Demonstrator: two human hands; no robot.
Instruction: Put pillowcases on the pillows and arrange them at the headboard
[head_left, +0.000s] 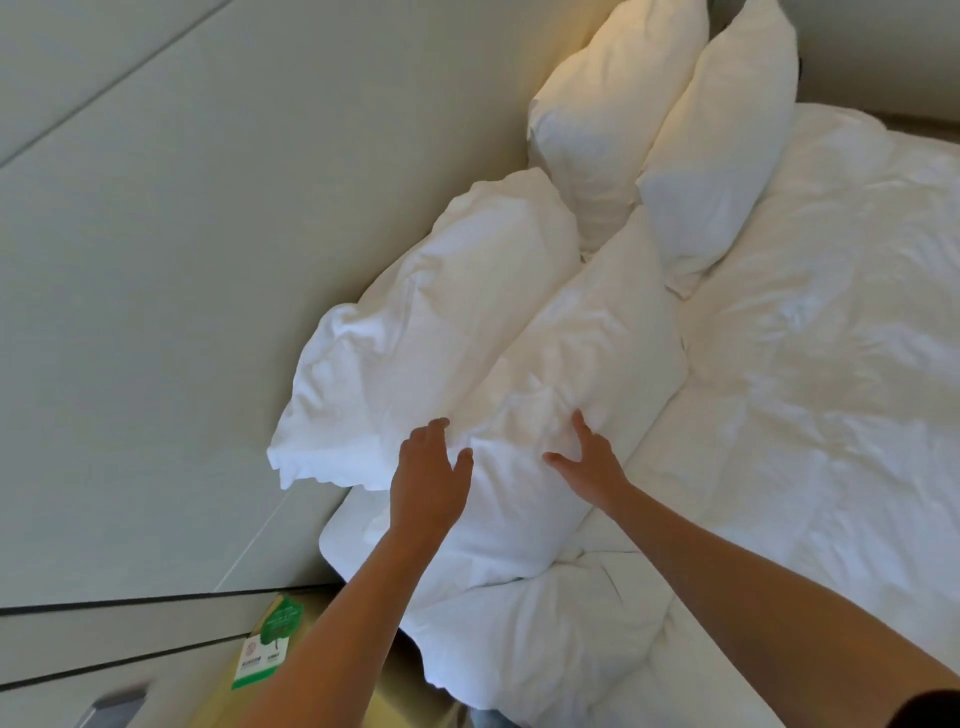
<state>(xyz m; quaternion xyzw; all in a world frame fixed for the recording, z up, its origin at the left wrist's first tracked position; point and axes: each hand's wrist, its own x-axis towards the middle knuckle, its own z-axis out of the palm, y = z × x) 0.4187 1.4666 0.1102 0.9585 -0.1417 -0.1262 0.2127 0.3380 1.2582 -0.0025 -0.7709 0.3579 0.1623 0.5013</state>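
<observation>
Several white pillows in cases stand against the pale headboard (218, 260). The near front pillow (571, 374) leans on the near back pillow (415, 338). Two more pillows, a far back pillow (608, 109) and a far front pillow (722, 156), stand further along. My left hand (428, 478) rests with spread, straight fingers on the near front pillow's lower left side. With fingers extended, my right hand (589, 462) presses into the same pillow's lower right side. Neither hand is curled round the fabric.
A rumpled white duvet (831, 415) covers the bed to the right. A bedside surface at the lower left holds a green and white card (267, 644). A grey object (111, 709) shows at the bottom left edge.
</observation>
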